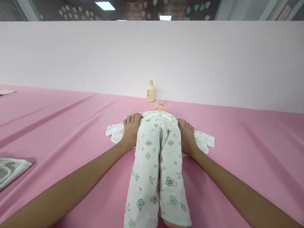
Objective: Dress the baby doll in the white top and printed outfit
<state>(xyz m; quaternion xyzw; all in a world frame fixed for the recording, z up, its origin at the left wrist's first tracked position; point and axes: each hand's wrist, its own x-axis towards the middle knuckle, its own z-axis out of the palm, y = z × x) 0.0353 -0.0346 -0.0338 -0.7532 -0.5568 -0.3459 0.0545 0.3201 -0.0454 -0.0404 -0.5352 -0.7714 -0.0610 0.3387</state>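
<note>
A baby doll lies on its back, its head (159,105) at the far end. White baby pants (148,154) printed with green bears cover its legs and reach up over its trunk. One of the doll's feet (175,226) shows below the right-hand pant leg. Under the doll a white top (204,141) lies spread, its sleeves out to both sides. My left hand (132,128) is closed at the left side of the pants' waist, and my right hand (187,134) is closed at the right side. Both thumbs are mostly hidden.
A cream pump bottle (151,91) stands behind the doll's head, near the white wall (89,56). Folded white cloth (8,170) lies at the left edge, with a pale pink item (1,91) farther back. Wrinkled pink sheeting (244,150) covers the surface.
</note>
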